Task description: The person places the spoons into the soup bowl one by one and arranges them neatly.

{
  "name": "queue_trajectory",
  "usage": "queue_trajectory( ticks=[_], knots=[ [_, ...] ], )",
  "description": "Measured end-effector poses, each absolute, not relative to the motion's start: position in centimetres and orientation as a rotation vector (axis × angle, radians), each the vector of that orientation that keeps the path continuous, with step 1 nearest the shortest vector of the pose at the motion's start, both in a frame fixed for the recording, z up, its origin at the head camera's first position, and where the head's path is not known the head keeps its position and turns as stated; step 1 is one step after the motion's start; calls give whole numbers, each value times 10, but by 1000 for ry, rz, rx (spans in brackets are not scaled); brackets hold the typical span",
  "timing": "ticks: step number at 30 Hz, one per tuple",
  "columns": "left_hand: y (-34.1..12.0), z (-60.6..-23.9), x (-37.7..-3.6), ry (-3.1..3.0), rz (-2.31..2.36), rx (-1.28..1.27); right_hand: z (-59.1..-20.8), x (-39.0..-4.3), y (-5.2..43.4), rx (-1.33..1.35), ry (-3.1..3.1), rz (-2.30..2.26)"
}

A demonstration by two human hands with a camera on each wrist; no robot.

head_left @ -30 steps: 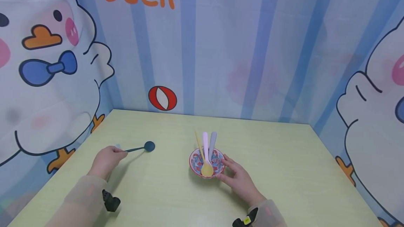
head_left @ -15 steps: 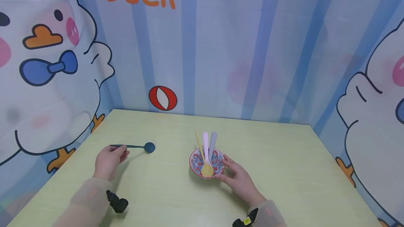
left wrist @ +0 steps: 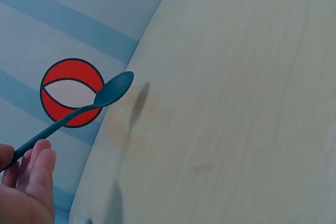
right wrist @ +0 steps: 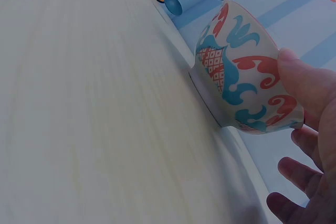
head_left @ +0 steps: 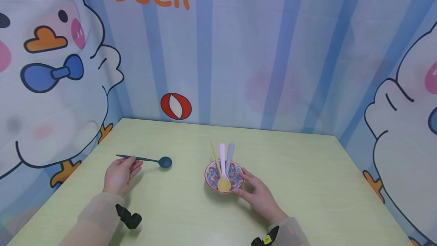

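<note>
Teal spoon [head_left: 165, 162], raised left grip [head_left: 118, 174] pinching, right grip [head_left: 259, 194] holding bowl [right wrist: 239, 77]

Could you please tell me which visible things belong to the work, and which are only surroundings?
Probably part of the work:
- dark teal spoon, in the left hand
- patterned bowl, held by the right hand
- yellow spoon, pink utensil and purple utensil, inside it

Probably only surroundings:
- table
- duck-print backdrop
- wrist cameras
</note>
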State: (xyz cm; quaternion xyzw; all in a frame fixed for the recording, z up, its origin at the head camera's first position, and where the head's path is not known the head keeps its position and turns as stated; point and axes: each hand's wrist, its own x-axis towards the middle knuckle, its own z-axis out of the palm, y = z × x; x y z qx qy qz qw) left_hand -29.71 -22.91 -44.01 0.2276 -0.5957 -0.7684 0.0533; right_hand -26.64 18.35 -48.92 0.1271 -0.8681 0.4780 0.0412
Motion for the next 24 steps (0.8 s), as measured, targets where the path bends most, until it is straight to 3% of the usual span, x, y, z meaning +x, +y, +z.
queue_trajectory(
  ticks=[24],
  knots=[
    [-207,-421,-297,-1706,-2512,555,-490,-266,183,379,-2659,1480]
  ],
)
